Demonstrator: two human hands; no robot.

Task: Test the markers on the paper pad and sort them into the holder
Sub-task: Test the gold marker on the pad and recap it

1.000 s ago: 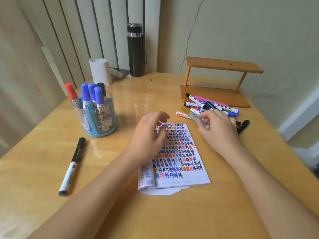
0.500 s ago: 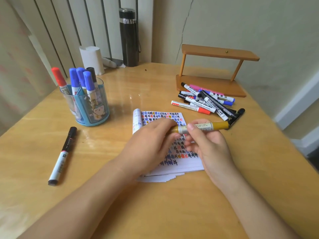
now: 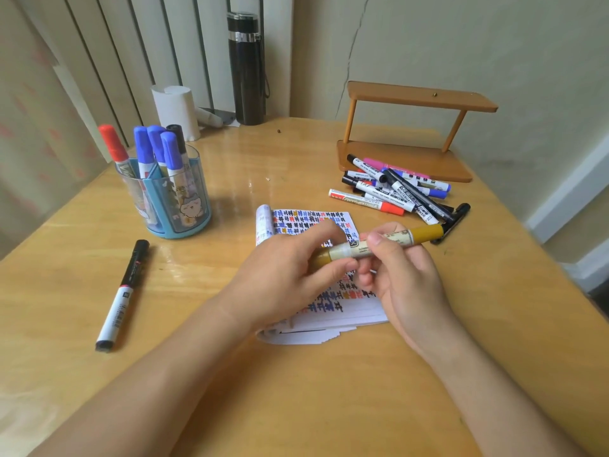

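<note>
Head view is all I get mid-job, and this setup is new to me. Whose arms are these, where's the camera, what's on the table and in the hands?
No machine here: these are a person's bare arms, filmed by a wide-angle camera on their head, looking forward and down. The left hand and right hand both grip one gold marker, held above the paper pad, bearing coloured test marks. On the table: at left a blue holder with red, blue and black-capped markers standing in it, one black-capped marker lying nearby; at right a loose pile of markers by a wooden shelf.

Curled left hand (image 3: 286, 279), curled right hand (image 3: 407, 286)
</note>
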